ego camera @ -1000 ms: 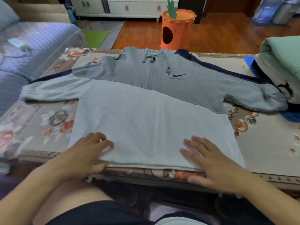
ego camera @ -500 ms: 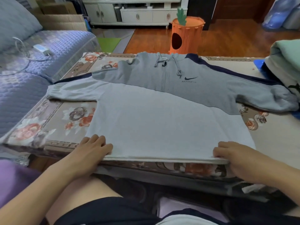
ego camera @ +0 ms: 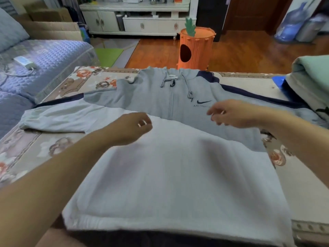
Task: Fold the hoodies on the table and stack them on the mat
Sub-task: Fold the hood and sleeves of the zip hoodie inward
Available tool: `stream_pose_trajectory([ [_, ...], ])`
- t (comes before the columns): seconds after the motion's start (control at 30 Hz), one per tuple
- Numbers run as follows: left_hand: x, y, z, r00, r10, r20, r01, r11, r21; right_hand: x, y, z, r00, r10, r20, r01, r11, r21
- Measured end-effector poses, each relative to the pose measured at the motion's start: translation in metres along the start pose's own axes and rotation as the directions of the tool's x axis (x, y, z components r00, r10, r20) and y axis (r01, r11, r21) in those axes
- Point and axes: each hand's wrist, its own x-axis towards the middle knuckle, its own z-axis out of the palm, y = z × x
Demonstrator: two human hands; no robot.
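A grey zip hoodie (ego camera: 169,175) with navy shoulder stripes and a dark logo lies flat, front up, across the flower-patterned table (ego camera: 302,184). Its hem hangs at the near edge and its sleeves spread left and right. My left hand (ego camera: 131,128) hovers over the middle of the hoodie with fingers loosely curled, holding nothing. Over the chest by the logo, my right hand (ego camera: 233,113) hangs with relaxed fingers, also empty. At the far right a pile of folded clothes (ego camera: 313,73), green on top, sits on a blue mat (ego camera: 277,81).
A purple-blue sofa (ego camera: 44,59) with a white charger (ego camera: 25,62) on it runs along the table's left side. Beyond the far edge stands an orange carrot-shaped bin (ego camera: 195,49) on the wood floor. White cabinets line the back wall.
Both hands have left the hoodie's hem at the near edge and moved up and forward over its middle and chest. The camera has come closer to the table.
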Motion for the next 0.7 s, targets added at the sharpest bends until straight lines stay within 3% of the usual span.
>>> stream_pose_trajectory([
  [0.07,0.058,-0.003,0.012,0.995,-0.001,-0.098,-0.003,0.999,-0.038,0.050,0.015,-0.013,0.992,0.078,-0.102,-0.082,0.996,-0.037],
  [0.13,0.121,-0.016,0.016,0.986,-0.006,-0.169,0.019,0.997,0.078,0.107,0.030,-0.024,0.973,0.108,-0.204,-0.129,0.987,-0.091],
  [0.23,0.212,-0.053,-0.009,0.948,-0.039,-0.317,0.136,0.948,0.288,0.208,0.039,-0.050,0.945,0.091,-0.316,-0.136,0.983,-0.124],
  [0.3,0.254,-0.084,-0.031,0.917,-0.113,-0.383,0.246,0.915,0.319,0.274,0.045,-0.056,0.926,0.074,-0.370,-0.139,0.978,-0.153],
  [0.43,0.271,-0.150,-0.048,0.855,-0.378,-0.354,0.414,0.910,0.030,0.331,0.070,-0.002,0.942,0.130,-0.309,-0.199,0.959,-0.203],
  [0.5,0.256,-0.179,-0.048,0.848,-0.365,-0.383,0.404,0.915,0.022,0.324,0.074,0.014,0.931,0.162,-0.326,-0.242,0.944,-0.225],
  [0.57,0.236,-0.201,-0.054,0.854,-0.378,-0.357,0.425,0.903,0.061,0.316,0.067,0.009,0.933,0.199,-0.301,-0.268,0.940,-0.210],
  [0.7,0.202,-0.231,-0.084,0.840,-0.499,-0.212,0.541,0.746,0.390,0.324,0.038,-0.005,0.913,0.365,-0.184,-0.399,0.891,-0.216],
])
